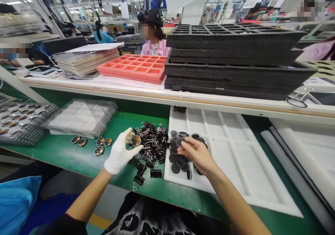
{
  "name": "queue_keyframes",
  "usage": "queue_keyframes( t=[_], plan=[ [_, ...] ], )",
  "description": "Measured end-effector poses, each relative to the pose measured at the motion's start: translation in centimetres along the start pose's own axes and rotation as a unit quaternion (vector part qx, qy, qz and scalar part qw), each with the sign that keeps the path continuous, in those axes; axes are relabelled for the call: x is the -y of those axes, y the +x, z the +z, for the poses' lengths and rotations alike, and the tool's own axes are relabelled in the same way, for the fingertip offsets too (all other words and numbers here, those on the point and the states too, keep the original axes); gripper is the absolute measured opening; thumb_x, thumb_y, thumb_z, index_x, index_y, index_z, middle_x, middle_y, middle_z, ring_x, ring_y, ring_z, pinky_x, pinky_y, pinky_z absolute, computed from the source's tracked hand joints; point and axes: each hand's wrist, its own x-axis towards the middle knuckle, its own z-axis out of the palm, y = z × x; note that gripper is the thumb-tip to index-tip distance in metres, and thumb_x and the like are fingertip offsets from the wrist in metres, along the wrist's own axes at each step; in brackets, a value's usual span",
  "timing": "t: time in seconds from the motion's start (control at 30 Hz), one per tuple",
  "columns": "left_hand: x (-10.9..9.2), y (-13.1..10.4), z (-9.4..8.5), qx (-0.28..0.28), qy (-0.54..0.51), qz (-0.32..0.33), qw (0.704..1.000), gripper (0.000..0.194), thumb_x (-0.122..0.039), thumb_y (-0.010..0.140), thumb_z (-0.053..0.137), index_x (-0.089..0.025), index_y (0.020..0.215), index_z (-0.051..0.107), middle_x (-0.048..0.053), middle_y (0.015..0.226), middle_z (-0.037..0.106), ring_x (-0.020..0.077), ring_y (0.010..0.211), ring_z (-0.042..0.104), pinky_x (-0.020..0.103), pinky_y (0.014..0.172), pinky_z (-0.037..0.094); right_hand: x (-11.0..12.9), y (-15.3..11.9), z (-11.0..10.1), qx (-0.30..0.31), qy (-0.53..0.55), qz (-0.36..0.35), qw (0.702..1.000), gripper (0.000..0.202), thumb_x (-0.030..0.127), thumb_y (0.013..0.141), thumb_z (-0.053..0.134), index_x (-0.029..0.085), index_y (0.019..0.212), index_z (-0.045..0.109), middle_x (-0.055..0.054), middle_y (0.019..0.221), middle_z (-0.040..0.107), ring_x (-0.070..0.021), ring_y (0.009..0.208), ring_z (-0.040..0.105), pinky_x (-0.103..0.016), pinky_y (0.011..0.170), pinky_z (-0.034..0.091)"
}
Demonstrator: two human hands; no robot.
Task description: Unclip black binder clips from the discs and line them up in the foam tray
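My left hand (119, 153), in a white glove, pinches a small round part with a dark rim and an amber, shiny face (135, 141). It is held above the left side of a heap of black binder clips (153, 142). My bare right hand (196, 153) holds a thin dark disc (180, 142) between thumb and fingers. Beneath it, a pile of similar dark discs (180, 160) lies on a white divided foam tray (230, 158). Several more round amber-faced parts (99, 141) rest on the green bench to the left of my gloved hand.
Clear plastic trays (83, 114) are stacked at the left, near another stack filled with round parts (21, 120). A shelf (146, 95) crosses ahead, bearing a red compartment tray (131, 75) and stacked black foam trays (232, 53). Behind it sits a person in pink (154, 46).
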Motion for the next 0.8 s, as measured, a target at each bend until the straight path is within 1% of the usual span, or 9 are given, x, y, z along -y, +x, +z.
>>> queue_keyframes(
  t=[0.1, 0.2, 0.33, 0.43, 0.53, 0.6, 0.67, 0.73, 0.8],
  plan=[
    [-4.7, 2.8, 1.9, 0.06, -0.01, 0.128, 0.99, 0.079, -0.054, 0.088, 0.075, -0.026, 0.153, 0.039, 0.011, 0.123, 0.071, 0.0274, 0.109, 0.073, 0.047, 0.098, 0.062, 0.8, 0.4, 1.7, 0.049, -0.04, -0.034, 0.997, 0.044, 0.057, 0.078, 0.086, 0.018, 0.095, 0.075, -0.003, 0.078, 0.071, -0.0155, 0.071, 0.069, -0.031, 0.071, 0.061],
    [-7.7, 4.5, 3.4, 0.075, -0.001, 0.225, 0.971, 0.081, -0.056, 0.091, 0.072, -0.025, 0.155, 0.035, 0.013, 0.119, 0.073, 0.0296, 0.109, 0.074, 0.048, 0.094, 0.062, 1.3, 0.4, 1.9, 0.041, -0.099, -0.077, 0.991, 0.04, 0.053, 0.081, 0.084, 0.019, 0.099, 0.073, -0.002, 0.077, 0.07, -0.0154, 0.07, 0.066, -0.03, 0.067, 0.056],
    [-9.6, 5.6, 4.4, 0.09, 0.011, 0.29, 0.953, 0.071, -0.057, 0.094, 0.068, -0.022, 0.15, 0.04, 0.012, 0.113, 0.075, 0.0292, 0.1, 0.075, 0.044, 0.084, 0.06, 1.0, 0.1, 1.0, 0.013, -0.155, -0.113, 0.981, 0.034, 0.047, 0.081, 0.084, 0.021, 0.097, 0.069, -0.004, 0.087, 0.07, -0.0177, 0.082, 0.067, -0.03, 0.071, 0.054],
    [-10.4, 5.8, 5.0, 0.139, 0.008, 0.306, 0.942, 0.058, -0.052, 0.095, 0.07, -0.022, 0.14, 0.05, 0.011, 0.112, 0.076, 0.0284, 0.099, 0.076, 0.041, 0.083, 0.058, 0.3, 0.3, 0.5, 0.017, -0.126, -0.084, 0.988, 0.036, 0.046, 0.077, 0.087, 0.022, 0.093, 0.065, -0.004, 0.097, 0.071, -0.0181, 0.086, 0.069, -0.03, 0.072, 0.056],
    [-10.6, 5.5, 5.6, 0.163, -0.007, 0.303, 0.939, 0.058, -0.051, 0.093, 0.072, -0.02, 0.137, 0.053, 0.012, 0.114, 0.076, 0.0283, 0.102, 0.075, 0.04, 0.085, 0.057, -0.5, 0.8, 0.4, 0.042, -0.042, -0.024, 0.998, 0.046, 0.041, 0.071, 0.094, 0.023, 0.094, 0.059, 0.0, 0.087, 0.071, -0.0141, 0.074, 0.068, -0.028, 0.071, 0.057],
    [-10.0, 5.4, 5.6, 0.157, -0.013, 0.303, 0.94, 0.069, -0.056, 0.089, 0.075, -0.018, 0.142, 0.051, 0.015, 0.119, 0.075, 0.0313, 0.111, 0.073, 0.043, 0.091, 0.058, -0.9, 1.4, 0.4, 0.04, -0.009, -0.001, 0.999, 0.05, 0.04, 0.07, 0.096, 0.023, 0.103, 0.062, 0.002, 0.08, 0.071, -0.0133, 0.07, 0.068, -0.028, 0.072, 0.058],
    [-8.7, 5.8, 5.0, 0.131, -0.018, 0.287, 0.949, 0.075, -0.058, 0.09, 0.073, -0.017, 0.147, 0.048, 0.017, 0.125, 0.073, 0.032, 0.116, 0.072, 0.045, 0.097, 0.057, -1.2, 2.1, 0.1, 0.019, 0.026, 0.012, 0.999, 0.054, 0.043, 0.07, 0.096, 0.023, 0.112, 0.068, -0.001, 0.086, 0.074, -0.0143, 0.076, 0.07, -0.029, 0.075, 0.061],
    [-6.7, 6.8, 4.0, 0.091, -0.017, 0.223, 0.97, 0.063, -0.053, 0.097, 0.063, -0.017, 0.147, 0.05, 0.015, 0.126, 0.073, 0.0272, 0.11, 0.073, 0.043, 0.097, 0.057, -1.5, 2.8, -0.3, -0.008, 0.081, 0.028, 0.996, 0.052, 0.044, 0.068, 0.097, 0.023, 0.109, 0.073, -0.002, 0.093, 0.075, -0.0149, 0.084, 0.07, -0.029, 0.076, 0.062],
    [-4.5, 8.5, 3.0, 0.077, 0.008, 0.129, 0.989, 0.042, -0.044, 0.104, 0.05, -0.02, 0.136, 0.062, 0.01, 0.121, 0.075, 0.0218, 0.103, 0.074, 0.036, 0.095, 0.057, -1.9, 3.4, -0.8, -0.032, 0.14, 0.043, 0.989, 0.048, 0.041, 0.065, 0.099, 0.024, 0.102, 0.075, -0.001, 0.094, 0.075, -0.0138, 0.084, 0.069, -0.026, 0.073, 0.062]
  ],
)
